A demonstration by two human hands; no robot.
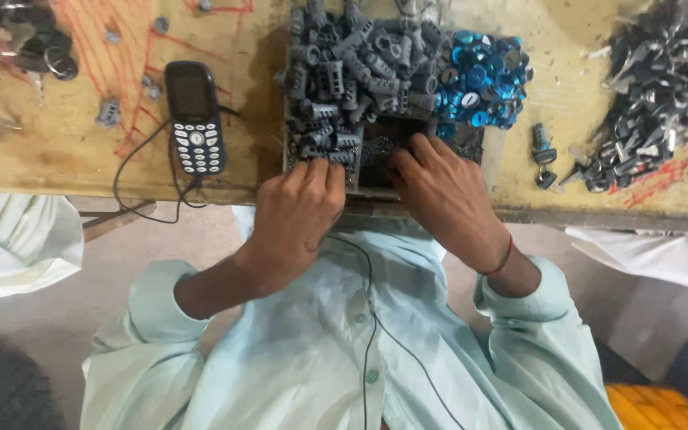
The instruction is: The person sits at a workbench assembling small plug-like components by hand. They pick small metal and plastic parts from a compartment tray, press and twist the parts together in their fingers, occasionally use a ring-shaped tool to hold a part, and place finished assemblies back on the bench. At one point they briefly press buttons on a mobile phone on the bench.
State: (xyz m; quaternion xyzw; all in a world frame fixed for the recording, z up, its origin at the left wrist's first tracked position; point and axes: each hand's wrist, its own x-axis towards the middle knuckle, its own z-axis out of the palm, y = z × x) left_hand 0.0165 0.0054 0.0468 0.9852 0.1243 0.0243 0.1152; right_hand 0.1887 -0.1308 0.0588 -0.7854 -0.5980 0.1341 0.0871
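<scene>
Head view: a shallow dark metal tray (471, 147) is seen at the near edge of the worn yellow wooden desk (65, 159). Heaped in the tray are grey ribbed metal cylinders (352, 64), with shiny blue round caps (479, 76) piled toward its right. The left hand (300, 211) is curled at the tray's near-left rim, fingertips pinched among the cylinders; what is gripped cannot be told. The right hand (439, 187) is spread over the tray's dark middle pocket, fingers probing, apparently holding nothing. Left of the tray lies a dark blue keypad phone (194, 118); far right, a pile of dark keys (662, 87).
</scene>
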